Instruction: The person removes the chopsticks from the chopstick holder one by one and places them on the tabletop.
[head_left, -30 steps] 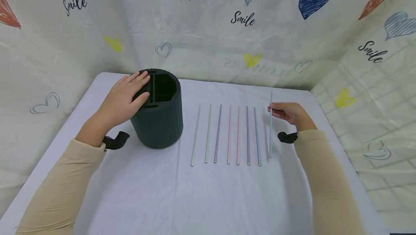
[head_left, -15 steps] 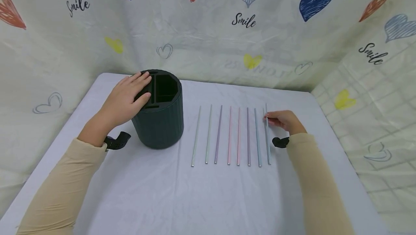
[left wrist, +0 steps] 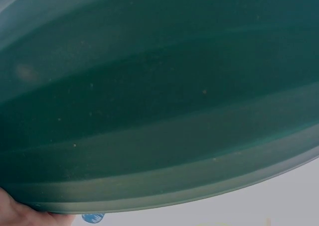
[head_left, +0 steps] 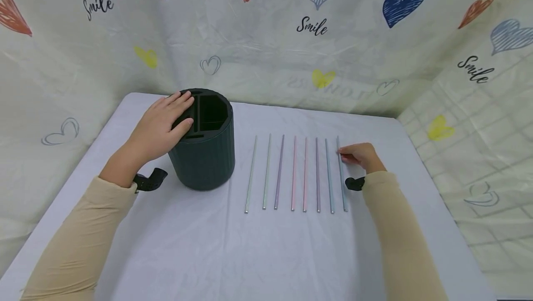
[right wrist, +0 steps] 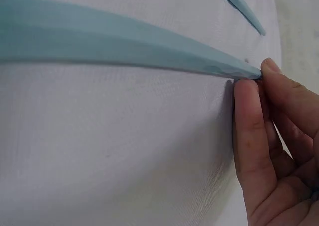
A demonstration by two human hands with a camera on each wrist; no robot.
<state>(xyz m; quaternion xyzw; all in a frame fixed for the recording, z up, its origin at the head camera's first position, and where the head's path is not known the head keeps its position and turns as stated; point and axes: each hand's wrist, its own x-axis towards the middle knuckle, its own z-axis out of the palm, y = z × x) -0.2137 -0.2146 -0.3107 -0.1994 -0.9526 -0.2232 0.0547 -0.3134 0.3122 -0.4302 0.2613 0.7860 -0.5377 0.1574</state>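
Observation:
On the dark green utensil holder (head_left: 204, 166), my left hand (head_left: 155, 129) lies with fingers spread across the left part of its top. The holder stands upright and its right compartments face up open. My right hand (head_left: 361, 156) pinches the rightmost light-blue chopstick (head_left: 343, 183) near its far end. In the right wrist view, thumb and fingertips meet at the narrow tip of that blue chopstick (right wrist: 139, 44), which lies along the white cloth. Just left of it lies another blue chopstick (head_left: 330, 178). The left wrist view is mostly filled by the holder's ribbed wall (left wrist: 164, 96).
Further left in the same row lie a purple chopstick (head_left: 318, 176), a pink chopstick (head_left: 293, 176), a green chopstick (head_left: 251, 176) and several others, roughly parallel. A white cloth (head_left: 275, 254) covers the table. Behind it hangs a curtain (head_left: 266, 37) printed with hearts.
My right hand has moved left and lowered the blue chopstick from above the cloth to the right end of the row. The left hand has stayed on the holder.

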